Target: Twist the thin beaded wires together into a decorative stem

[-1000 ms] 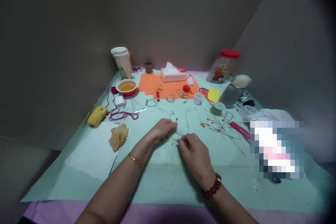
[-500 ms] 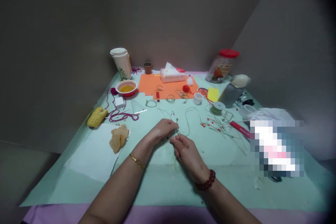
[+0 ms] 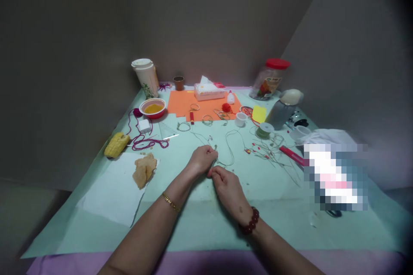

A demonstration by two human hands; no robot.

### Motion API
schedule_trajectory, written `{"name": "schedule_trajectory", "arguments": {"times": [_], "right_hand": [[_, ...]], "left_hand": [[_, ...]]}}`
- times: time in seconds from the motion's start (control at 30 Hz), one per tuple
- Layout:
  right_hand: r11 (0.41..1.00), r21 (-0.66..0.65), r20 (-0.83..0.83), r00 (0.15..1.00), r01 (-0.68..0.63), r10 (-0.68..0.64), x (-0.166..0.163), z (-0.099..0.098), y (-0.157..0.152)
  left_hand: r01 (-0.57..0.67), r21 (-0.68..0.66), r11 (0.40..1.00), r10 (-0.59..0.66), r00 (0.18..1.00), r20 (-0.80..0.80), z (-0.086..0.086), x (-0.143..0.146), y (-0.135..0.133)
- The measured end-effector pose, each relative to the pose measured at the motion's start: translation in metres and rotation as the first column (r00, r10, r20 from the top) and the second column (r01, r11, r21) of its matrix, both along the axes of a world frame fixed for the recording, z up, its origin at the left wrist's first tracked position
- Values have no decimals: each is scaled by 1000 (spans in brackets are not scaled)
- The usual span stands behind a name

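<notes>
My left hand is closed in a pinch on a thin pale wire that loops away over the pale green table cover. My right hand is closed too, its fingertips pinching the same wire right beside the left fingertips, so the two hands almost touch. A gold bracelet sits on my left wrist and a dark red bead bracelet on my right. Small beads hang on the wire above my left hand.
Behind lie an orange sheet, a tissue box, a red bowl, a lidded cup, a red-lidded jar, a green spool and a red tool. Corn and crackers sit left.
My right hand has moved up and to the left, closing in on my left hand. The left hand has stayed nearly in place on the wire.
</notes>
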State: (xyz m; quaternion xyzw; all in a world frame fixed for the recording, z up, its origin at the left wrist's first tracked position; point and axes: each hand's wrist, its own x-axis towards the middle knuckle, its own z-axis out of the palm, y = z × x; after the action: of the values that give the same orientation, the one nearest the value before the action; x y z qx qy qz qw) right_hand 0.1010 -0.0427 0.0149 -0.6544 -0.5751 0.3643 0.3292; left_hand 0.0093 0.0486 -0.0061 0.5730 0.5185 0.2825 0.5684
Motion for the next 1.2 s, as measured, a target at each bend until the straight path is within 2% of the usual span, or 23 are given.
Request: {"name": "schedule_trajectory", "arguments": {"times": [0.1, 0.2, 0.3, 0.37, 0.5, 0.63, 0.83, 0.9, 1.0, 1.07, 1.2], "right_hand": [[1000, 12, 74, 997, -12, 11, -1, 2, -7], [997, 66, 234, 972, -34, 17, 7, 7, -12], [973, 228, 399, 909, 28, -120, 20, 10, -8], [958, 279, 489, 850, 62, -197, 25, 8, -1], [978, 207, 601, 784, 33, -154, 24, -2, 11], [978, 208, 589, 794, 33, -152, 20, -9, 12], [980, 185, 543, 824, 69, -161, 19, -9, 12], [980, 188, 467, 871, 68, -151, 17, -9, 12], [986, 132, 266, 954, 105, -137, 13, -9, 12], [988, 100, 173, 976, 116, -132, 11, -9, 12], [990, 103, 150, 983, 94, -109, 10, -9, 11]], "left_hand": [[16, 14, 1000, -16, 1000, -8, 1, -1, 0], [52, 6, 999, -52, 999, -6, 4, -3, 1], [94, -27, 995, -94, 996, -7, 6, -5, 2], [109, -46, 993, -109, 994, -7, 8, -6, 2], [123, -75, 990, -124, 992, -1, 12, -7, 2], [125, -114, 986, -124, 992, 21, 15, -8, 2], [140, -130, 982, -133, 989, 60, 13, -8, 3], [142, -130, 981, -136, 989, 54, 13, -9, 3], [142, -129, 981, -138, 990, 42, 14, -9, 3], [144, -123, 982, -140, 989, 41, 14, -9, 3], [128, -93, 987, -126, 992, 27, 11, -8, 3]]}}
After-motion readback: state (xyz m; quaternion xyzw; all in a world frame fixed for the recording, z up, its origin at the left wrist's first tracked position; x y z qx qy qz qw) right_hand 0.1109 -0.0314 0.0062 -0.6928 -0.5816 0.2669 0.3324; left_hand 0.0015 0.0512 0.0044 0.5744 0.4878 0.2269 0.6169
